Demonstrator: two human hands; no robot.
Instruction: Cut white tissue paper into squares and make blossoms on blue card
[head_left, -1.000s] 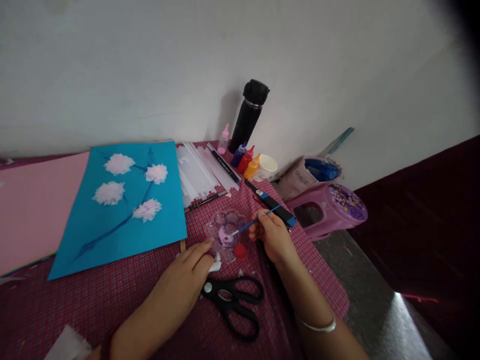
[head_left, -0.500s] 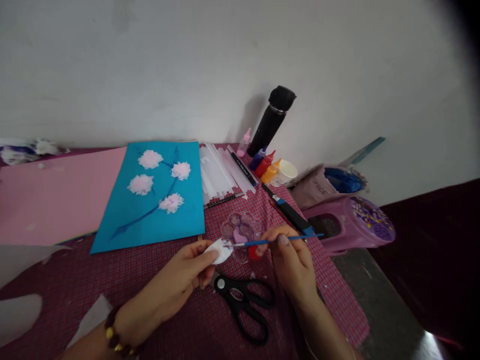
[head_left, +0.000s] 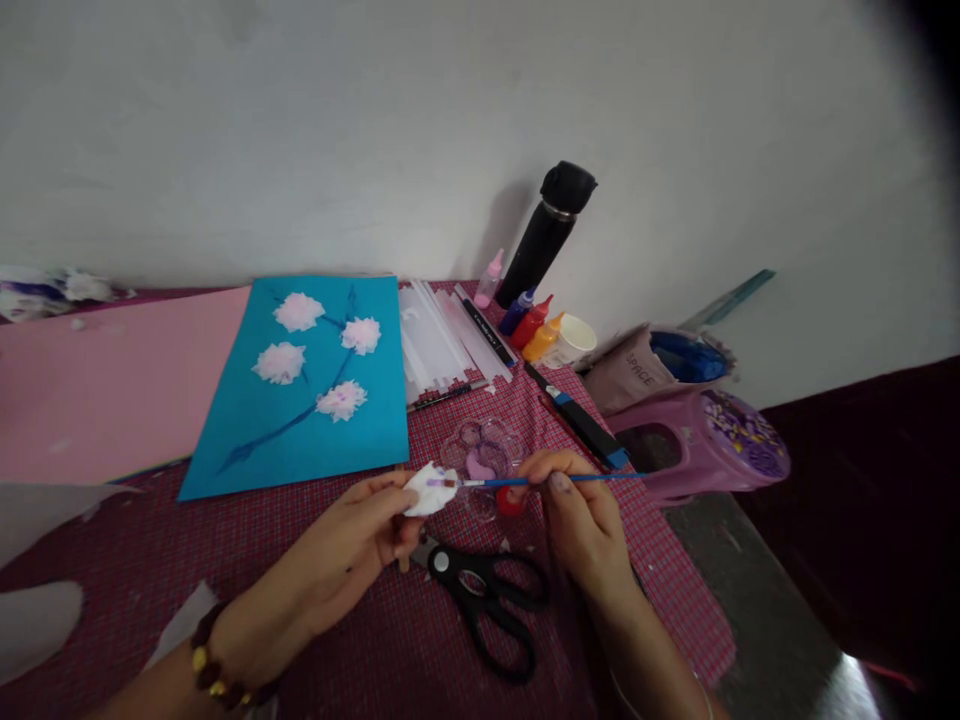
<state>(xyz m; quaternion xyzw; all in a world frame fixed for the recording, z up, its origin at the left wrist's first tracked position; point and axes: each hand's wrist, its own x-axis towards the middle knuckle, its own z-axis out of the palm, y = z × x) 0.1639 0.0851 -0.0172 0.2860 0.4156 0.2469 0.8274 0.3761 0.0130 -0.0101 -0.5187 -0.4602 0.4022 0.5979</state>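
Between the thumb and fingers of my left hand [head_left: 367, 525] is a small folded piece of white tissue paper [head_left: 429, 492], with a purple streak on it. My right hand [head_left: 581, 515] pinches a blue paintbrush [head_left: 555, 482], its bristles lying against the tissue. Below the brush sits a clear flower-shaped paint palette [head_left: 480, 440] holding lilac paint; a red cap [head_left: 511, 501] lies by its near edge. Black-handled scissors [head_left: 480, 590] rest under my hands, their blades partly hidden by my left hand. To the left is a blue sheet [head_left: 315, 445] with several pale pink tissue flowers and a painted branch.
Behind the palette are glue sticks [head_left: 431, 345], a black marker [head_left: 487, 332], several paint bottles [head_left: 531, 322], a paper cup [head_left: 576, 340] and a tall black flask [head_left: 547, 235]. A utility knife [head_left: 589, 430] lies near the table's right edge. Beyond it stands a pink stool [head_left: 694, 450].
The tissue has turned and shifted slightly left, and the brush tip now lies further over it, with a purple mark showing. Both hands keep their holds.
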